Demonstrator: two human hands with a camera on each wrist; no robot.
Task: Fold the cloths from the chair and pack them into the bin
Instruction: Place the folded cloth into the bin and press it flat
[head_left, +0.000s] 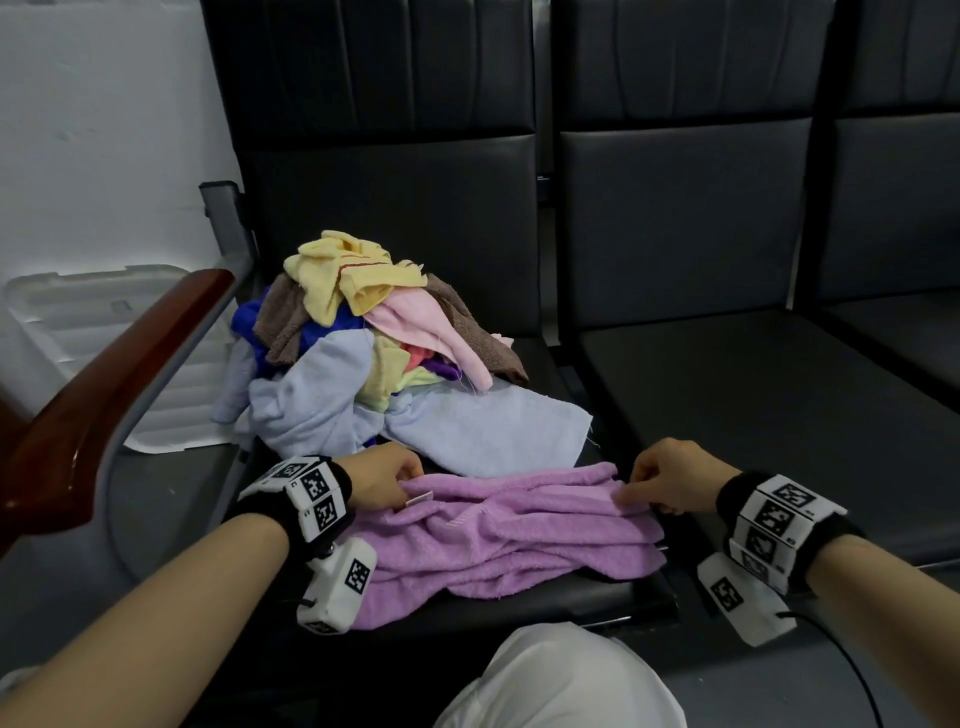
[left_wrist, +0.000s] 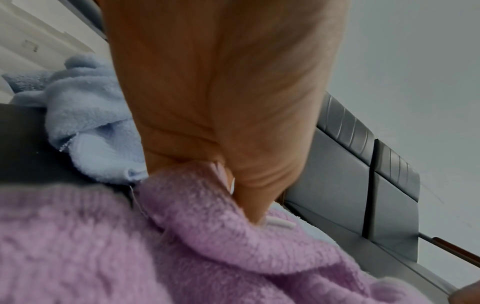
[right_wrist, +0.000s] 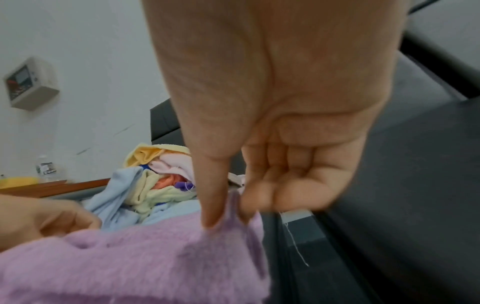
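A crumpled purple cloth (head_left: 509, 530) lies on the front of the dark chair seat (head_left: 545, 597). My left hand (head_left: 384, 480) pinches its far left corner (left_wrist: 197, 185), near a small white tag (left_wrist: 279, 223). My right hand (head_left: 657, 480) pinches the far right corner (right_wrist: 233, 207) between thumb and curled fingers. Behind the purple cloth sits a pile of cloths (head_left: 374, 353): yellow on top, pink, brown, dark blue and pale blue (left_wrist: 88, 123). The pile also shows in the right wrist view (right_wrist: 155, 185).
A white plastic bin lid or tray (head_left: 104, 332) lies on the floor left of the chair, beyond a wooden armrest (head_left: 119, 379). A second dark seat (head_left: 753, 405) lies to the right. My white-clad knee (head_left: 561, 680) is at the bottom.
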